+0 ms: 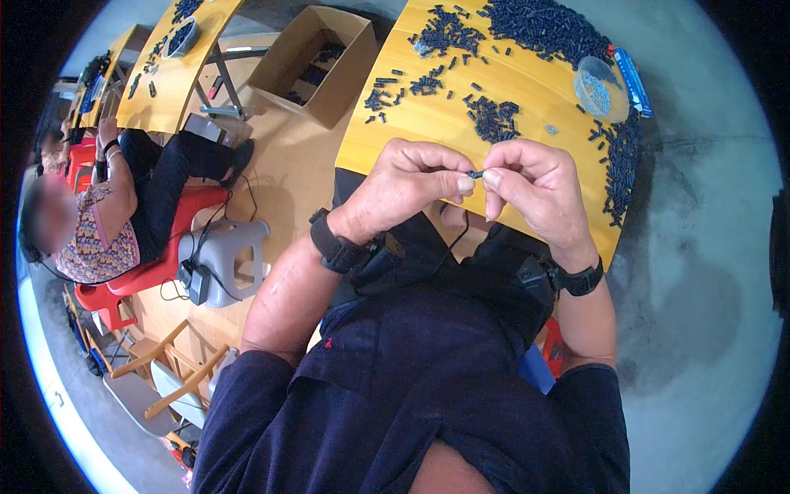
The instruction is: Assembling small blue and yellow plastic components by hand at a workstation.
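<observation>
My left hand [411, 179] and my right hand [533, 183] meet above the near edge of the yellow table [370, 152]. Thumb and forefinger of each are pinched on opposite ends of one small black part [476, 174], which they hold between them. The fingertips cover most of it, so its exact kind does not show. Just beyond the hands lies a small heap of short black cylindrical parts [494, 119]. A tiny clear piece [551, 129] rests to the right of that heap.
A large pile of black parts [543, 29] covers the far side. At the right stand a clear tub [594, 92] with small light-blue pieces and a blue box [632, 81]. A cardboard box [341, 86] sits left of the table. Another person sits further left near a grey stool [234, 255].
</observation>
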`<state>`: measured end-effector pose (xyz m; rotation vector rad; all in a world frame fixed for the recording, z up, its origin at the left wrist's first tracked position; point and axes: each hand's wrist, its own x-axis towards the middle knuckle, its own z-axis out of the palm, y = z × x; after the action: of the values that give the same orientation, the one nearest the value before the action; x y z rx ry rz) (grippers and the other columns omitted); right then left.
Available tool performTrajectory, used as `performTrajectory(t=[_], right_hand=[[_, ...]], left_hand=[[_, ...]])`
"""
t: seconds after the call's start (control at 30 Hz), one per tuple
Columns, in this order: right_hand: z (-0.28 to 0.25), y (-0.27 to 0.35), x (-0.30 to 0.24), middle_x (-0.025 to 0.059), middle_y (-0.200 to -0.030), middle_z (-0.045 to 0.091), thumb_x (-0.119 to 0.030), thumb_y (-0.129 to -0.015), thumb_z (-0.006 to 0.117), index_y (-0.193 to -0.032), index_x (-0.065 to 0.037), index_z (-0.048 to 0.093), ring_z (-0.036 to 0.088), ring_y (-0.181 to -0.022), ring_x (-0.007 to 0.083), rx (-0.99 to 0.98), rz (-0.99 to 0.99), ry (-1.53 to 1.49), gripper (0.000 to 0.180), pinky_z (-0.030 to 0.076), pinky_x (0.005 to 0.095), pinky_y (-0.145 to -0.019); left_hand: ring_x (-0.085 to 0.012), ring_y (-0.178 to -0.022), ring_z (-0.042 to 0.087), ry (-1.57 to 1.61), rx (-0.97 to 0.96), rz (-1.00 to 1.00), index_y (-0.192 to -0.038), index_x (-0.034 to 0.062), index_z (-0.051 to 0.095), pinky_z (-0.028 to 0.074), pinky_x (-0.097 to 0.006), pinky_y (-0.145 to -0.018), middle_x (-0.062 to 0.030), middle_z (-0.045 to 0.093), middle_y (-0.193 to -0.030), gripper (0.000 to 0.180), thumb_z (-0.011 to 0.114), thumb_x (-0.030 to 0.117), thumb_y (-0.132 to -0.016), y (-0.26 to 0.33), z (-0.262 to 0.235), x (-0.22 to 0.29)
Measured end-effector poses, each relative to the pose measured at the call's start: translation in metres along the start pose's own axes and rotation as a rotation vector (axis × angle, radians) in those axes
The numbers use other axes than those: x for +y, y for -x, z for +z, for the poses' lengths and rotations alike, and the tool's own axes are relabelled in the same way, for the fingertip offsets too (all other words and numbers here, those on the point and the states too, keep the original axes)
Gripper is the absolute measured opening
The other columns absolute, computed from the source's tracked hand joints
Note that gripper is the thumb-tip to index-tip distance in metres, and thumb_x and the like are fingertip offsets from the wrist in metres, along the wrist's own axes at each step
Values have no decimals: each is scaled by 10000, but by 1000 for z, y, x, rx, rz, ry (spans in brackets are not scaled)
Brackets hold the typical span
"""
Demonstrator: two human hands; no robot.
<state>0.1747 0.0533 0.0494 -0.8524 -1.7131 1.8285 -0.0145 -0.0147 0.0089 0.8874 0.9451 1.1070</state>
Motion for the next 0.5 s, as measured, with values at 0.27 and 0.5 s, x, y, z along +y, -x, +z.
performTrajectory(t=[0.27,0.5], right_hand=[[0,-1,-3,24,-677,611,-27,-875,577,-853,23,611,593,-544,68,7,36,27,65,476,203,-487],[0,-2,-4,15,-669,605,-15,-873,566,-846,24,609,592,-541,66,15,34,30,64,472,197,-480]], left_hand=[[-96,-740,624,9,-23,-19,-943,-13,683,511,-229,-692,-45,678,-809,111,660,55,-859,0,-2,-1],[-103,-745,633,18,-27,-22,-952,-10,681,519,-238,-694,-55,683,-818,117,665,56,-856,-1,-3,-1]])
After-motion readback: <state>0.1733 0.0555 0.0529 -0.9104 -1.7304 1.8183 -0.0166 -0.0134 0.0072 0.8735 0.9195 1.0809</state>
